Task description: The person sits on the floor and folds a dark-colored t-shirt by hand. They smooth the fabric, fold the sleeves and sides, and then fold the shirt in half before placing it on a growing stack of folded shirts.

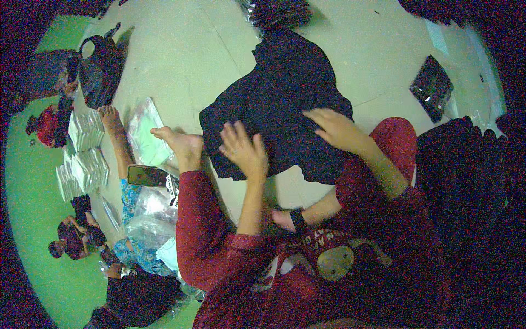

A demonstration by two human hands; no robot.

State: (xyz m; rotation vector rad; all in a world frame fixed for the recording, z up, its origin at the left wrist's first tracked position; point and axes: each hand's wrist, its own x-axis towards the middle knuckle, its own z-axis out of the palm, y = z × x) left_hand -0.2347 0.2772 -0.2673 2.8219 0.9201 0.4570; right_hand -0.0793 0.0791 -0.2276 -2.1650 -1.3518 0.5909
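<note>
A black cloth garment [276, 90] lies spread on the pale floor in front of me, its outline uneven; its exact kind cannot be made out. Over its near left part is my left hand [245, 153], open, fingers spread and palm down. My right hand [338, 130] is above the garment's right side, fingers stretched out and thumb apart. Neither hand grips anything; whether the palms touch the cloth is hard to tell in the grainy picture. My bent legs in dark red trousers [200, 230] flank the garment.
Dark garments are heaped at right [460, 175]; a shiny black packet [432, 88] lies beyond. Another dark pile [279, 13] sits at the far edge. Left are a phone [147, 175], clear plastic bags [156, 211], stacked packets [85, 131], a black bag [101, 68] and other people.
</note>
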